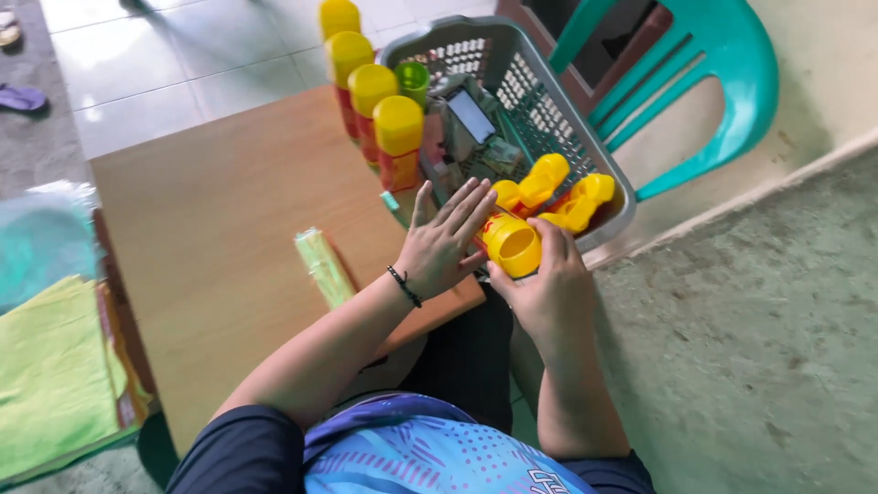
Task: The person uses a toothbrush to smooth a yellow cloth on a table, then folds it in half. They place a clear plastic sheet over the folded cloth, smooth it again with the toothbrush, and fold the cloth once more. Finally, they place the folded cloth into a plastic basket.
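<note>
My right hand (pixel 551 288) grips a yellow-capped red spray can (pixel 512 245) at the near rim of a grey plastic basket (pixel 549 119). My left hand (pixel 445 240) lies over the can's body with its fingers spread, a dark bracelet on the wrist. Several more yellow-capped cans (pixel 558 192) lie inside the basket, beside a phone (pixel 471 114) and a green-capped can (pixel 413 80). A row of upright yellow-capped cans (pixel 384 123) stands on the wooden table (pixel 229 210) just left of the basket.
A pale green wrapped packet (pixel 323 265) lies on the table near my left forearm. A teal plastic chair (pixel 704 73) stands behind the basket. Yellow-green cloth (pixel 50 366) and clear plastic wrap (pixel 41 238) sit at the left. Grey concrete floor spreads to the right.
</note>
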